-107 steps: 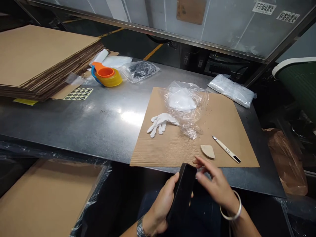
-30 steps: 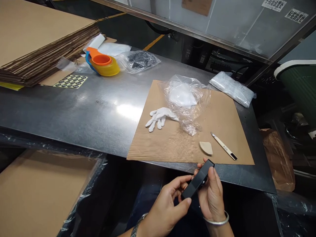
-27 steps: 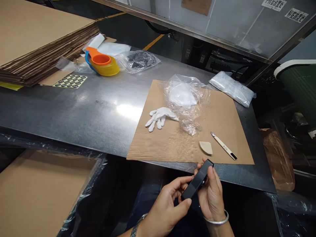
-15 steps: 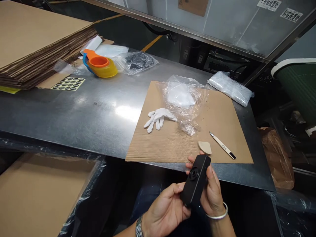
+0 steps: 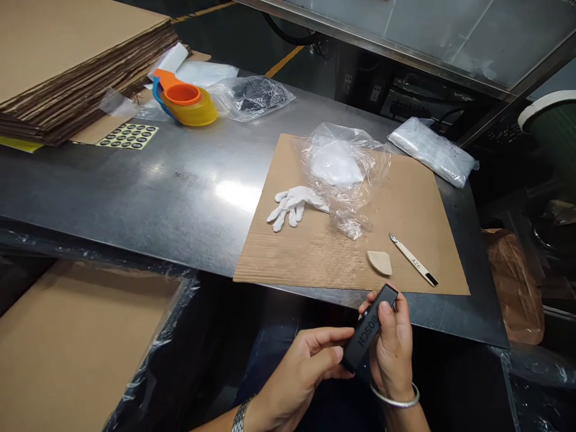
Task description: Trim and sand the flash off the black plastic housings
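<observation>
A black plastic housing (image 5: 369,329) marked BOSCH is held tilted in front of the table edge. My left hand (image 5: 306,366) grips its lower end between thumb and fingers. Around its upper end, my right hand (image 5: 393,345) is closed, the thumb lying on the lettered side and the fingers behind. Just beyond the hands, a beige wedge-shaped pad (image 5: 379,263) lies on a cardboard sheet (image 5: 315,258). To its right rests a white-handled craft knife (image 5: 414,260) marked A26. A white glove (image 5: 297,205) lies farther left on the cardboard.
Crumpled clear plastic bags (image 5: 344,165) sit on the cardboard. A wrapped packet (image 5: 432,151) lies at the back right. Toward the back left are a tape dispenser (image 5: 184,102), a sticker sheet (image 5: 129,137) and stacked cardboard (image 5: 90,66). A lined carton (image 5: 81,336) stands below left.
The black housing has been turned in my hands, so its BOSCH-lettered side now shows instead of the face with the round fitting. The camera view has shifted slightly.
</observation>
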